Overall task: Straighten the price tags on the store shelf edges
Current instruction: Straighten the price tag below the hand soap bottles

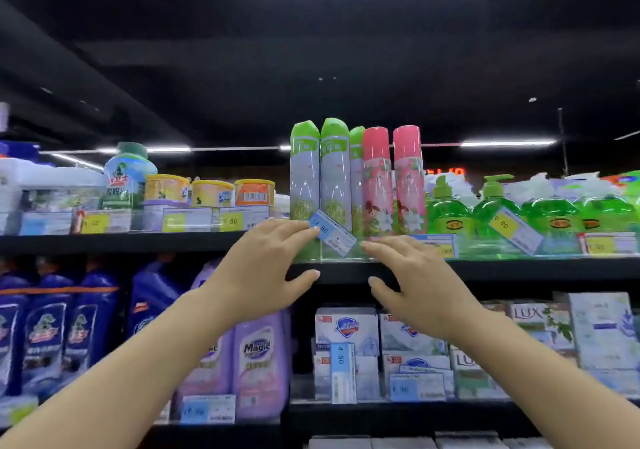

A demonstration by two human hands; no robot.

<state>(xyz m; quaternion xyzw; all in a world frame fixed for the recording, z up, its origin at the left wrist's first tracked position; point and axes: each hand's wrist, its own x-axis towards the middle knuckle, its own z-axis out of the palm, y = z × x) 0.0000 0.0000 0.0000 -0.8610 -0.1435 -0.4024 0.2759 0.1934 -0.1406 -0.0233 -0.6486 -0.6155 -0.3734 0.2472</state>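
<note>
Just above the left hand point(266, 261) stand three tall grey spray cans with green caps point(320, 175), and above the right hand point(415, 275) two pink spray cans with floral print point(393, 178); both groups sit on the black upper shelf point(138, 242) behind a clear plastic rail. To the right of the right hand are green pump bottles of liquid soap point(498, 206), one with a yellow-and-white price tag point(516, 230) lying tilted across its front. Left of the left hand, yellow round tubs point(211, 192) stand behind level yellow-and-white tags point(242, 218). Below both hands, the lower shelf carries purple detergent bottles point(259, 355) under the left forearm and white soap boxes point(346, 331) between the wrists, with a blue-and-white tag point(343, 372) turned upright in front of them.

The blue-and-white paper price tag point(330, 232) lies tilted, its blue end high and left, its white end low and right, against the rail in front of the green-capped cans. The left hand reaches up with its fingertips point(310, 228) on the tag's blue end; whether they pinch it or only touch it I cannot tell. Its thumb points right below the shelf edge. The right hand is wide, fingers straight and together, tips just beside the tag's lower white corner, thumb spread below.
</note>
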